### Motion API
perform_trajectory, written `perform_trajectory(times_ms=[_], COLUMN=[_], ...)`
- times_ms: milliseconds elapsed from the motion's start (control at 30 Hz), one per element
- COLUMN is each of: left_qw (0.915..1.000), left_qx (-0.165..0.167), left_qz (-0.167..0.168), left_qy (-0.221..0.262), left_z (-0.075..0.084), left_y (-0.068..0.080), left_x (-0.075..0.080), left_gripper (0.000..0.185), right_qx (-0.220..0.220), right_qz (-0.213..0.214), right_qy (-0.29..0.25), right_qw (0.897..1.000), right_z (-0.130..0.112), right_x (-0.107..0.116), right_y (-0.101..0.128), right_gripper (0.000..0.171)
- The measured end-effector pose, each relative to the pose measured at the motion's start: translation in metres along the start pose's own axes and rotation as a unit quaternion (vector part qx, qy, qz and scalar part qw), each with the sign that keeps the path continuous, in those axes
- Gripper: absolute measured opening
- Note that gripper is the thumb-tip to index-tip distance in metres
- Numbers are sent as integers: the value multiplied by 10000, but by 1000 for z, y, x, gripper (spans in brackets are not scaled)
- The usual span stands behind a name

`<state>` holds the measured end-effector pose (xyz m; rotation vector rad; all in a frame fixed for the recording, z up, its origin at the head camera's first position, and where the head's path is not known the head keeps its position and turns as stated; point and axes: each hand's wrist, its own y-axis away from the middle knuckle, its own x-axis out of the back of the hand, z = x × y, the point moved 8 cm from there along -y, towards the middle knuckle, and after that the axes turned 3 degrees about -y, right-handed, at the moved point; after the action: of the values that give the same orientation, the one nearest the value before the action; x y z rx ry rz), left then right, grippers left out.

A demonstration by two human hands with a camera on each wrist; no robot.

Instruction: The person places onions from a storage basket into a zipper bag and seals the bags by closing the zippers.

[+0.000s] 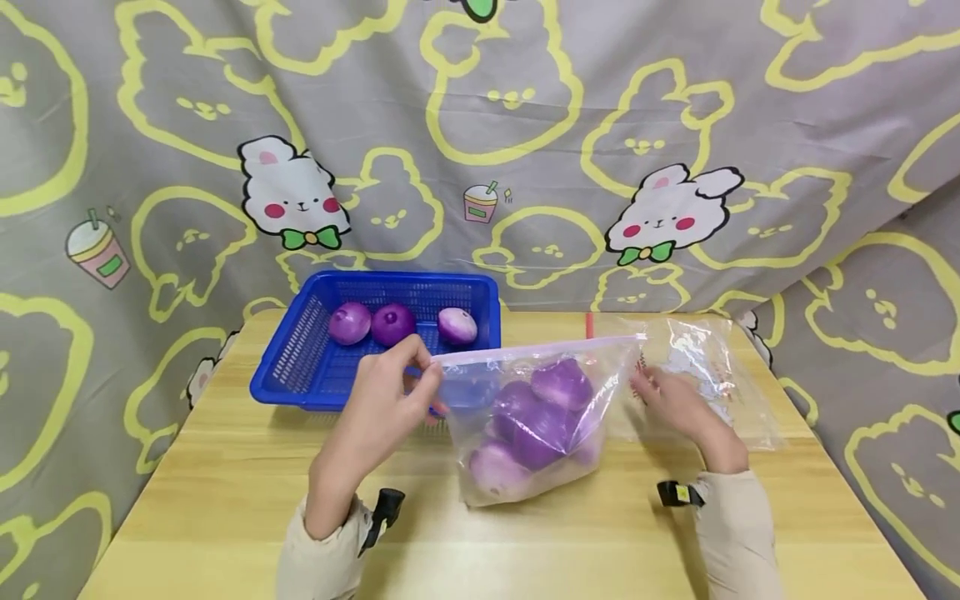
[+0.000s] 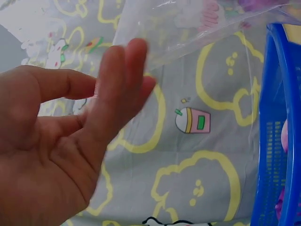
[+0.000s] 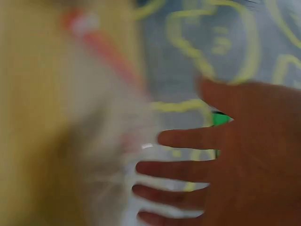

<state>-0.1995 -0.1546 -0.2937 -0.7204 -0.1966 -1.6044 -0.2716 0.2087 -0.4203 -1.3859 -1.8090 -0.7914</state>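
A clear zip bag with a pinkish strip along its top stands over the middle of the table, tilted up at the right. Several purple onions lie bunched inside it. My left hand pinches the bag's top left corner between thumb and fingers. In the left wrist view that hand has its thumb against the fingers. Beside the bag's right edge is my right hand, holding nothing. The right wrist view shows this hand with its fingers straight and spread.
A blue plastic basket stands at the back left with three purple onions in it. Another clear bag with a red strip lies flat at the back right, behind my right hand. A patterned grey cloth hangs behind the wooden table.
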Motion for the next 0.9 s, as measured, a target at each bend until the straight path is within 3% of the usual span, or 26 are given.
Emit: perform_trajectory(times_ms=[100, 167, 267, 400, 467, 600, 733, 800, 900], left_qw=[9976, 9954, 9932, 9877, 9852, 9875, 9932, 9959, 9993], left_qx=[183, 236, 149, -184, -333, -418, -345, -235, -45], left_qz=[-652, -921, -1147, -1460, -1514, -1251, -845, -649, -314], left_qy=[117, 102, -108, -535, -735, -868, -726, -581, -217], left_z=[1, 2, 6, 11, 14, 16, 9, 3, -3], left_y=[-3, -3, -2, -2, -3, -9, -18, -24, -34], left_x=[-16, -24, -31, -44, -50, -58, -67, -72, -80], left_gripper=[17, 18, 20, 22, 24, 24, 21, 20, 20], right_qx=[-83, -16, 70, 198, 344, 202, -370, -457, -452], right_qz=[-597, -555, -108, 476, 761, 985, 1124, 1479, 2307], right_qy=[629, 1000, 1274, 1513, 1544, 1266, 912, 830, 769], right_qw=[9962, 9934, 9918, 9871, 9845, 9868, 9888, 9845, 9689], right_z=[27, 33, 35, 37, 37, 47, 64, 67, 65], right_x=[-34, -40, -37, -29, -26, -14, 6, 20, 42], right_y=[14, 23, 33, 49, 56, 66, 74, 79, 89], right_gripper=[82, 88, 69, 37, 28, 13, 19, 20, 21])
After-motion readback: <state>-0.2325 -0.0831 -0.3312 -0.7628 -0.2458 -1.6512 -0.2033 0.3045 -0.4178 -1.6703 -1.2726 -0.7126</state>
